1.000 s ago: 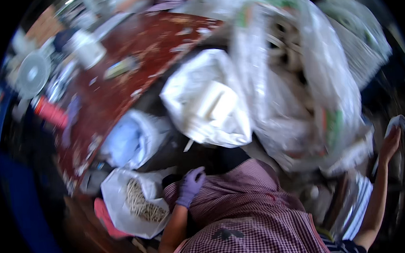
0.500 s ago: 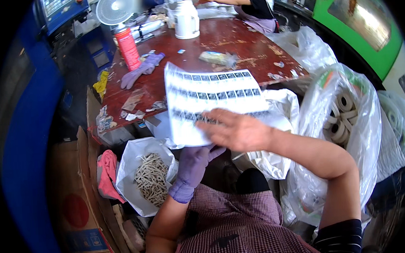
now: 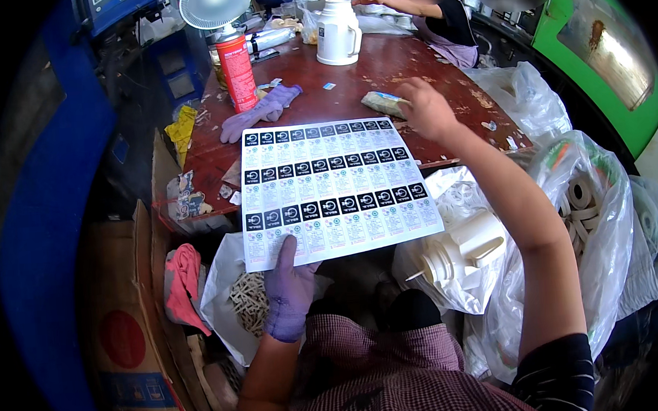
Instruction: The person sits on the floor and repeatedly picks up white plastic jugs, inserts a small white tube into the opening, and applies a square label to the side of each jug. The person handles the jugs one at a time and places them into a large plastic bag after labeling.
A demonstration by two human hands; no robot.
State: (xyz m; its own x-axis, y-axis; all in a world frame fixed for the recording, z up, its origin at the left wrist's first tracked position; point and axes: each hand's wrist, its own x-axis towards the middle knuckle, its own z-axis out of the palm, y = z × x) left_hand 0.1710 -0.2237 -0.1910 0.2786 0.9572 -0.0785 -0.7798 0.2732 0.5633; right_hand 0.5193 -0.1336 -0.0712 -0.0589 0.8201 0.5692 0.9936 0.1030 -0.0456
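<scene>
A white sheet of printed labels, with rows of black squares, lies tilted in front of me. My left hand, in a purple glove, grips its lower left edge, thumb on top and the other fingers mostly hidden beneath. My bare right hand is over the table, beyond the sheet's upper right corner. Its bent fingers are apart at the right end of a small plastic-wrapped packet; whether they touch it is unclear. Left of the packet, an empty purple glove rests on the table.
A red spray can, a fan and a white jug stand on the table. Below are a bag of small pale sticks, a white jug-shaped part and a bag of rolls. Another person works opposite.
My right hand has left the sheet and moved up and right to the packet. The sheet now faces me more squarely, and my left thumb shows on top of it.
</scene>
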